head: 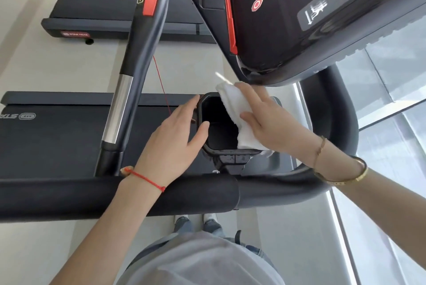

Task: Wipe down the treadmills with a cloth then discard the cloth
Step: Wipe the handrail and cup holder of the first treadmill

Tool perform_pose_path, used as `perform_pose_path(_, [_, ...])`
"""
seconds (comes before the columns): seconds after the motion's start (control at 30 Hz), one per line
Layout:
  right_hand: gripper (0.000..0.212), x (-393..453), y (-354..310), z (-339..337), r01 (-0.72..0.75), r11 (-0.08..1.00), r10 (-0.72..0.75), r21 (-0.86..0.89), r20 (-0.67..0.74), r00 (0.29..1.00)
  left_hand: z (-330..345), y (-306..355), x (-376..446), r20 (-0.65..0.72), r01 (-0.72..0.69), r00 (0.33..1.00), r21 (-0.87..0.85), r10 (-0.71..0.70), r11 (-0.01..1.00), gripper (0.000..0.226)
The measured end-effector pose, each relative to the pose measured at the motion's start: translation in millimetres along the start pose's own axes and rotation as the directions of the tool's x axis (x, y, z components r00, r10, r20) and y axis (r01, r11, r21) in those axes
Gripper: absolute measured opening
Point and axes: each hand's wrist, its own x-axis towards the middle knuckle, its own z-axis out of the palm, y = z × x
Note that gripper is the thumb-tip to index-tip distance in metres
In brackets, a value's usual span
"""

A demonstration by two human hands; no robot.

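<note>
While the white cloth [232,109] is pressed flat on the right rim of the treadmill's black cup holder [216,146] by the right hand [272,118], fingers straight, the left rim is steadied by the left hand [170,137], grip released, fingers resting. Console [311,19] sits above.

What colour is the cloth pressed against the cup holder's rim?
White; the folded cloth shows best in the head view, under the right hand.

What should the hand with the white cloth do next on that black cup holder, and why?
Probably slide the white cloth down into the cup holder. The right hand presses it on the right rim only, the left hand steadies the other side, and the dark inside looks unwiped.
</note>
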Motion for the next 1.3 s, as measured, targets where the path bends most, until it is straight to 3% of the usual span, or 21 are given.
perform_pose_path(0.2, [0.043, 44.7, -9.1, -10.8, 0.311, 0.925, -0.281, -0.220, 0.157, 0.947, -1.4, 1.6, -1.5, -0.048, 0.039, 0.998, 0.037, -0.037, 0.999, 0.056])
perform_pose_path(0.33, [0.041, 53.4, -16.4, -7.1, 0.371, 0.878, -0.329, -0.303, 0.183, 0.926, 0.2, -1.2, -2.2, -0.063, 0.064, 0.996, 0.031, -0.062, 0.997, 0.054])
perform_pose_path(0.5, [0.046, 36.0, -1.7, -8.1, 0.230, 0.958, -0.212, -0.173, 0.120, 0.970, 0.2, -3.9, 0.2, -0.048, 0.043, 0.998, -0.047, -0.045, 0.998, 0.055])
perform_pose_path(0.6, [0.055, 12.1, 11.2, -11.4, -0.007, 0.995, -0.004, 0.101, 0.104, 0.995, 0.4, -5.3, 2.2, -0.027, 0.007, 1.000, -0.061, -0.009, 0.998, 0.058])
perform_pose_path(0.73, [0.061, -27.5, 10.0, 2.6, -0.203, 0.933, 0.194, 0.297, 0.058, 0.979, 2.1, -9.1, 3.9, -0.019, -0.010, 1.000, -0.043, 0.009, 0.999, 0.059])
perform_pose_path(0.9, [0.035, -23.9, 5.0, 14.3, -0.323, 0.834, 0.340, 0.446, 0.045, 0.939, 2.4, -10.1, 5.3, -0.006, -0.030, 1.000, -0.059, 0.030, 0.998, 0.056])
perform_pose_path(1.1, [0.032, -18.7, 5.0, 7.7, -0.324, 0.837, 0.342, 0.441, 0.042, 0.939, 2.2, -12.1, 6.1, -0.011, -0.049, 0.999, -0.052, 0.048, 0.997, 0.051])
perform_pose_path(1.3, [0.037, -74.5, -1.4, -4.5, -0.151, 0.898, 0.197, 0.413, -0.070, 0.978, 0.4, -12.4, 6.6, -0.003, -0.062, 0.998, -0.071, 0.062, 0.996, 0.050])
